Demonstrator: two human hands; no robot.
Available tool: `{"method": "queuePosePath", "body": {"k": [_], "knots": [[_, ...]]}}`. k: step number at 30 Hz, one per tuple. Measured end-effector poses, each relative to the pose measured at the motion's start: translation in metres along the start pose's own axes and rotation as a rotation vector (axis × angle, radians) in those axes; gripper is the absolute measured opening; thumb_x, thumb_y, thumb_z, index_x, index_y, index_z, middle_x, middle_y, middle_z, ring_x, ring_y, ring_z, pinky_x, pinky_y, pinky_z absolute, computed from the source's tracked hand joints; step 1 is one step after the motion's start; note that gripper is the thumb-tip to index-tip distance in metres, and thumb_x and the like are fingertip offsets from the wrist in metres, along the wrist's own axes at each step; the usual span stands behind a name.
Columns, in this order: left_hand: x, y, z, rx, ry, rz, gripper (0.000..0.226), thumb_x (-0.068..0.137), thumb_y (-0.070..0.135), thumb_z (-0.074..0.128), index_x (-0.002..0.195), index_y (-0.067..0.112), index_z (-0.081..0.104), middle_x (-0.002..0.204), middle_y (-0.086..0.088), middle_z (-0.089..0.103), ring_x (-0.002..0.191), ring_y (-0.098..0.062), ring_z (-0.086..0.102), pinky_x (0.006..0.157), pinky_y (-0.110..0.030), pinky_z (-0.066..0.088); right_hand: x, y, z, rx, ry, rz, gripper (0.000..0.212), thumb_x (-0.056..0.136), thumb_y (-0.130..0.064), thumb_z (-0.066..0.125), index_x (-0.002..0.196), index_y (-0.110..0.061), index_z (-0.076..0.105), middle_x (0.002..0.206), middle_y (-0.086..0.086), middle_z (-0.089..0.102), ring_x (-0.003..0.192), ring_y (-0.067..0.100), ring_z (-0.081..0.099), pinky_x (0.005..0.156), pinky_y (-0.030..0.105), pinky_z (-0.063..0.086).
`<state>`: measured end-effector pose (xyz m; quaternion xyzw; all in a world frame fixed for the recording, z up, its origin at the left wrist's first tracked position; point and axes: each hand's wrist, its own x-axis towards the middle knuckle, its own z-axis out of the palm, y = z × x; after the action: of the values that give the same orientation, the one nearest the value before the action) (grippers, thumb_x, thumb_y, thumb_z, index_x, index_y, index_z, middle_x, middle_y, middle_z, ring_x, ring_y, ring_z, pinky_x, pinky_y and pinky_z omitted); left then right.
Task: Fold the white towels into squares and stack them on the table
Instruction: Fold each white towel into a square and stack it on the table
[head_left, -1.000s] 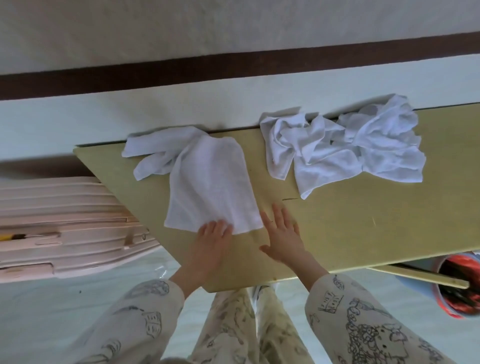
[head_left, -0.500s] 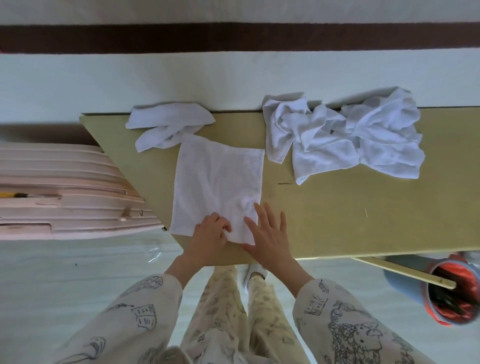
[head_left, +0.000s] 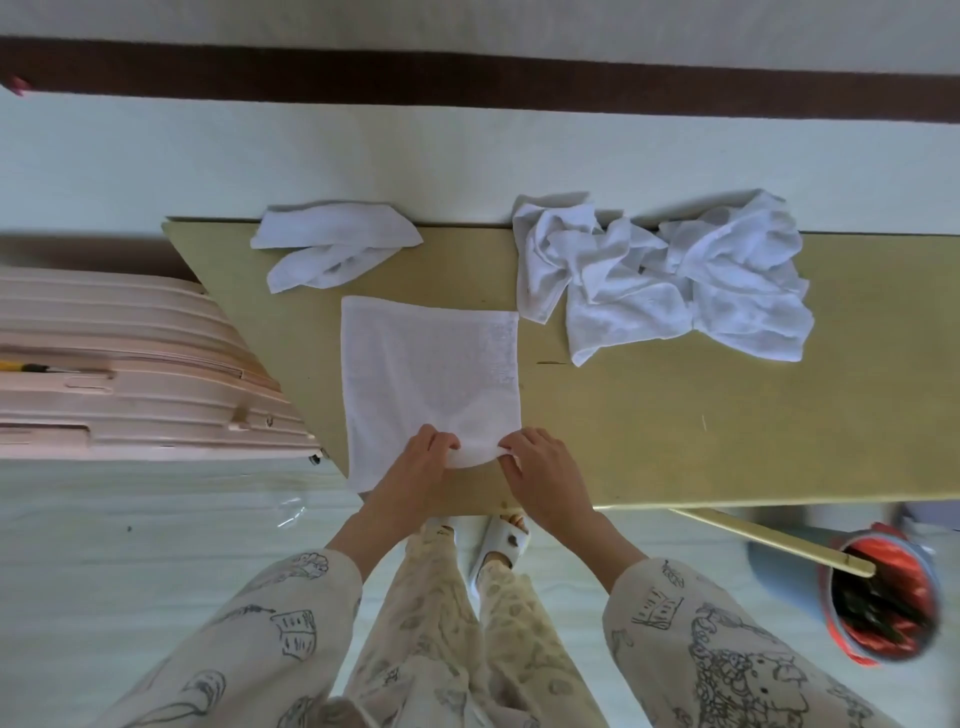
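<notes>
Both hands, left hand and right hand, pinch the flat towel's near edge; bucket holds dark items.

The single head camera looks steeply down from above the near edge of the counter, close to it.

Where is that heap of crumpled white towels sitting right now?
In the head view, the heap of crumpled white towels lies at the far edge of the tan wooden table, right of the flat white towel that both hands pinch.
</notes>
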<state>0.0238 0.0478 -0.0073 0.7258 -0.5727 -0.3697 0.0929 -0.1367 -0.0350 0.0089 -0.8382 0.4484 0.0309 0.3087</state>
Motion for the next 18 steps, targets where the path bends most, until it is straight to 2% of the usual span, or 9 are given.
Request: {"method": "queuePosePath", "body": {"k": [2,4,6,8,10,11,14,15,18], "knots": [[-0.004,-0.004,0.002,0.095,0.098,-0.002,0.043,0.068,-0.022,0.055,0.103,0.003,0.057,0.101,-0.012,0.051,0.085,-0.028,0.055,0.069,-0.035,0.048,-0.006,0.01,-0.011,0.013,-0.013,-0.033,0.018,0.091,-0.011,0.053,0.096,-0.002,0.067,0.096,0.012,0.068,0.093,0.031,0.059,0.08,0.039,0.046],[-0.01,-0.011,0.001,0.221,0.147,0.031,0.044,0.05,-0.022,0.068,0.081,0.008,0.061,0.079,-0.007,0.056,0.064,-0.025,0.056,0.052,-0.031,0.044,-0.013,0.023,-0.02,-0.006,-0.021,-0.024,0.021,0.094,-0.017,0.052,0.098,-0.003,0.067,0.098,0.011,0.068,0.096,0.03,0.059,0.081,0.038,0.046],[-0.015,-0.018,-0.003,0.355,0.175,0.049,0.042,0.043,-0.012,0.077,0.073,0.014,0.062,0.07,-0.001,0.057,0.059,-0.022,0.057,0.05,-0.029,0.042,-0.019,0.037,-0.027,-0.033,-0.065,0.04,0.025,0.096,-0.022,0.048,0.104,-0.006,0.066,0.105,0.009,0.066,0.102,0.026,0.056,0.085,0.035,0.043],[-0.023,-0.026,-0.006,0.438,0.169,0.055,0.031,0.051,-0.002,0.078,0.071,0.017,0.065,0.069,0.002,0.058,0.062,-0.022,0.057,0.053,-0.031,0.042,-0.028,0.048,-0.031,-0.054,-0.14,0.114,0.027,0.097,-0.026,0.045,0.107,-0.009,0.065,0.109,0.006,0.065,0.103,0.024,0.056,0.084,0.032,0.041],[-0.033,-0.033,-0.007,0.492,0.127,0.075,0.011,0.062,0.009,0.07,0.068,0.018,0.067,0.067,0.003,0.058,0.064,-0.023,0.056,0.055,-0.03,0.041,-0.04,0.056,-0.033,-0.037,-0.205,0.155,0.027,0.097,-0.027,0.046,0.106,-0.011,0.065,0.109,0.005,0.066,0.101,0.022,0.058,0.08,0.029,0.04],[-0.038,-0.033,-0.007,0.459,0.086,0.057,0.005,0.072,0.017,0.063,0.07,0.017,0.067,0.07,0.002,0.059,0.069,-0.024,0.057,0.059,-0.031,0.042,-0.045,0.059,-0.034,-0.025,-0.244,0.171,0.027,0.096,-0.028,0.047,0.105,-0.011,0.065,0.109,0.004,0.066,0.1,0.021,0.059,0.078,0.027,0.039],[-0.044,-0.026,-0.011,0.257,-0.104,-0.131,0.026,0.092,0.034,0.048,0.084,0.015,0.064,0.086,0.0,0.057,0.09,-0.02,0.049,0.076,-0.032,0.034,-0.055,0.066,-0.035,0.028,-0.335,0.237,0.028,0.095,-0.032,0.05,0.1,-0.01,0.068,0.105,0.007,0.069,0.097,0.024,0.061,0.079,0.029,0.042],[-0.045,-0.022,-0.015,0.156,-0.144,-0.183,0.026,0.092,0.035,0.051,0.077,0.016,0.06,0.08,0.001,0.054,0.084,-0.019,0.047,0.071,-0.029,0.032,-0.056,0.067,-0.037,0.07,-0.332,0.269,0.03,0.094,-0.032,0.052,0.096,-0.008,0.068,0.101,0.01,0.069,0.095,0.026,0.061,0.078,0.03,0.043],[-0.04,-0.017,-0.026,-0.229,-0.087,-0.31,0.032,0.089,0.026,0.059,0.059,0.019,0.048,0.06,0.001,0.046,0.056,-0.013,0.04,0.053,-0.024,0.028,-0.049,0.071,-0.045,0.228,-0.263,0.373,0.031,0.092,-0.032,0.055,0.081,-0.004,0.065,0.085,0.009,0.064,0.081,0.023,0.059,0.066,0.028,0.039]]}}
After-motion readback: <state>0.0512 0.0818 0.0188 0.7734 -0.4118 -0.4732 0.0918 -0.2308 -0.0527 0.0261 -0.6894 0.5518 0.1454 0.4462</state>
